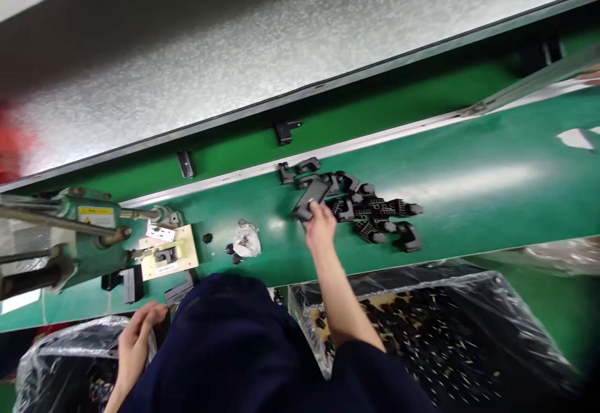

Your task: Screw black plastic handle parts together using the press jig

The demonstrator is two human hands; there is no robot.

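My right hand (pixel 321 225) reaches out over the green belt (pixel 469 175) and grips a flat black plastic part (pixel 312 197) at the left end of a pile of several similar black parts (pixel 375 210). My left hand (pixel 138 332) is low at the left, fingers curled at the rim of a plastic-lined bin (pixel 65 363), close to a black part (pixel 180 291) on the bench edge. What those fingers hold, if anything, is hidden.
A green hand press (pixel 79 238) with a cream fixture plate (pixel 169 253) stands at the left. A small clear bag of screws (pixel 246 241) lies mid-belt. A plastic-lined box of black parts (pixel 431 332) sits at lower right. Two black clips (pixel 285 132) rest in the far rail.
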